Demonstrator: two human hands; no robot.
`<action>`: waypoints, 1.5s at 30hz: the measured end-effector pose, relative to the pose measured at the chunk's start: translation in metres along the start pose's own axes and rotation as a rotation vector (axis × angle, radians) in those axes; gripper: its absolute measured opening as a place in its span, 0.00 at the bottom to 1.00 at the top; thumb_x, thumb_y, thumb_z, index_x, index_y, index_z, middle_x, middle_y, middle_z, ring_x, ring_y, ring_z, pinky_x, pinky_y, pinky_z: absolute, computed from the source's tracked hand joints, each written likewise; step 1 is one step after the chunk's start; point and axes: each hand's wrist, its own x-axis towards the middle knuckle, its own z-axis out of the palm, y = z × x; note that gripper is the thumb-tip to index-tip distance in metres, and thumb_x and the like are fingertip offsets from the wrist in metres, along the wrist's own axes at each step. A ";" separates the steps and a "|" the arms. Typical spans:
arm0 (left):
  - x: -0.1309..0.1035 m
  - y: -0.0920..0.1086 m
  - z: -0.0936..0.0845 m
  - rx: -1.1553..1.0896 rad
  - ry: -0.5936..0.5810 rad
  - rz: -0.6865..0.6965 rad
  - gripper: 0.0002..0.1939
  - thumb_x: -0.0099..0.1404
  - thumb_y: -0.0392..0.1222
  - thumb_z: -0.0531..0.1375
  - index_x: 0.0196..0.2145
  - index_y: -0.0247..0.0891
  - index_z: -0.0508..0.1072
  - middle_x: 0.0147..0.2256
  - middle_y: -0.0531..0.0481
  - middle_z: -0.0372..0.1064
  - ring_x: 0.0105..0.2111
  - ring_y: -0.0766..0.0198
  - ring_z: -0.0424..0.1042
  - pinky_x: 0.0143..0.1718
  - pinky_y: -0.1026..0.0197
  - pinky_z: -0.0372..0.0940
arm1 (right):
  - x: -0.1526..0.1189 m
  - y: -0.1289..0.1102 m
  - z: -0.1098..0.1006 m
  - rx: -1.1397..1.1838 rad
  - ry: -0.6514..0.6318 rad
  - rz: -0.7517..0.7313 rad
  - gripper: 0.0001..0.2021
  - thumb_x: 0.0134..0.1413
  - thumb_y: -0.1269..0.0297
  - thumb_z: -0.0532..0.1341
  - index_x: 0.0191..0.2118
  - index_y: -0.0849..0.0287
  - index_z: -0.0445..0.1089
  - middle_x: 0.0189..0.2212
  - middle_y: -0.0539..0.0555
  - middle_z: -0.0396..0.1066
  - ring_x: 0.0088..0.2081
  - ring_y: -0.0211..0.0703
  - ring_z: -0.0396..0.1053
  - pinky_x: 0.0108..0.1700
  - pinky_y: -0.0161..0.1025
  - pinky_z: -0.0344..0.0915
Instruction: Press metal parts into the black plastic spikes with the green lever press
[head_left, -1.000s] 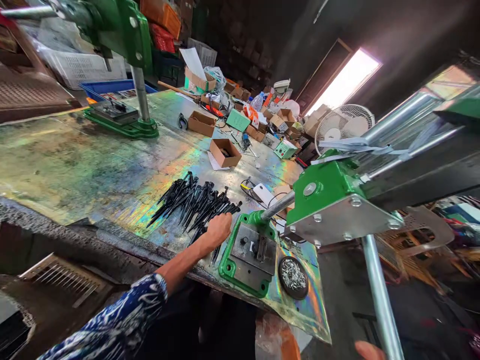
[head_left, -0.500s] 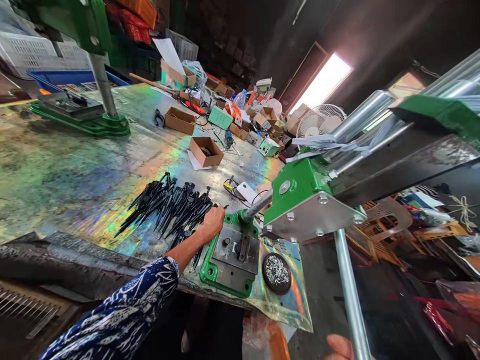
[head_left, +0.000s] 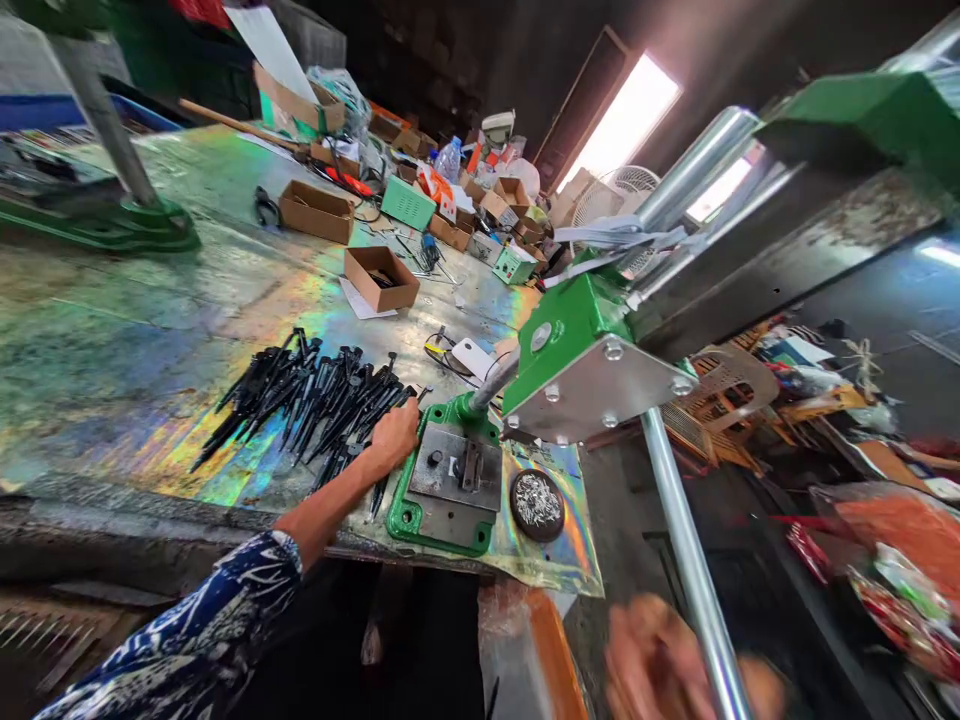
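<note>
My left hand (head_left: 396, 435) is closed at the right end of a pile of black plastic stakes (head_left: 330, 395), beside the green press base (head_left: 399, 520). What its fingers hold is hidden. On the base lies a steel plate (head_left: 431, 485) with a small metal fixture (head_left: 471, 468). The press head (head_left: 562, 335) hangs above and to the right, and a long steel lever rod (head_left: 686, 530) runs down from it. Low in the view, my right hand (head_left: 652, 655) is at the rod's lower end, behind it. Motion smears its fingers, so their grip is unclear.
A round dark dish (head_left: 537, 505) of small silvery metal pieces sits right of the base, near the table edge. Farther back are an open cardboard box (head_left: 381, 280), cables, a green box (head_left: 409, 203) and clutter. A second press (head_left: 154, 222) stands at far left.
The view has shifted, so the table items appear farther left and higher. My right hand has come up further into view beside the rod. My left hand stays by the stakes and press base.
</note>
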 end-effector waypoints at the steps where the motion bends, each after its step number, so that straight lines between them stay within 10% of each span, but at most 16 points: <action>1: 0.001 -0.001 0.001 -0.013 0.006 -0.009 0.19 0.59 0.30 0.49 0.49 0.32 0.60 0.42 0.32 0.70 0.43 0.47 0.72 0.39 0.53 0.66 | 0.010 0.006 0.002 -0.010 0.018 -0.007 0.21 0.42 0.39 0.60 0.24 0.55 0.70 0.15 0.51 0.63 0.13 0.35 0.54 0.14 0.34 0.52; 11: -0.023 -0.024 -0.009 -0.753 0.124 0.095 0.07 0.53 0.40 0.56 0.31 0.35 0.69 0.23 0.53 0.67 0.20 0.64 0.68 0.25 0.64 0.62 | 0.120 0.117 0.003 -0.480 0.243 -0.051 0.12 0.56 0.56 0.60 0.31 0.61 0.67 0.21 0.46 0.63 0.21 0.36 0.62 0.26 0.36 0.62; 16: -0.068 -0.021 -0.020 -1.174 0.087 0.150 0.11 0.49 0.46 0.61 0.27 0.37 0.66 0.16 0.58 0.62 0.13 0.69 0.61 0.17 0.66 0.56 | 0.135 0.134 -0.002 -0.805 0.252 -0.094 0.08 0.57 0.62 0.60 0.33 0.62 0.69 0.32 0.51 0.69 0.36 0.42 0.68 0.41 0.45 0.66; 24: -0.097 -0.012 -0.019 -1.241 -0.027 0.166 0.15 0.50 0.50 0.62 0.29 0.37 0.64 0.17 0.58 0.63 0.14 0.68 0.63 0.17 0.66 0.60 | 0.143 0.145 0.001 -1.030 0.268 -0.144 0.07 0.58 0.64 0.60 0.37 0.62 0.69 0.37 0.53 0.70 0.40 0.44 0.68 0.45 0.48 0.64; 45: -0.117 0.011 -0.003 -1.627 -0.303 0.061 0.18 0.51 0.47 0.67 0.34 0.34 0.67 0.28 0.51 0.71 0.26 0.63 0.74 0.29 0.61 0.72 | 0.121 0.124 0.006 -0.130 0.191 -0.069 0.14 0.55 0.55 0.61 0.26 0.61 0.65 0.18 0.43 0.60 0.18 0.32 0.58 0.21 0.32 0.56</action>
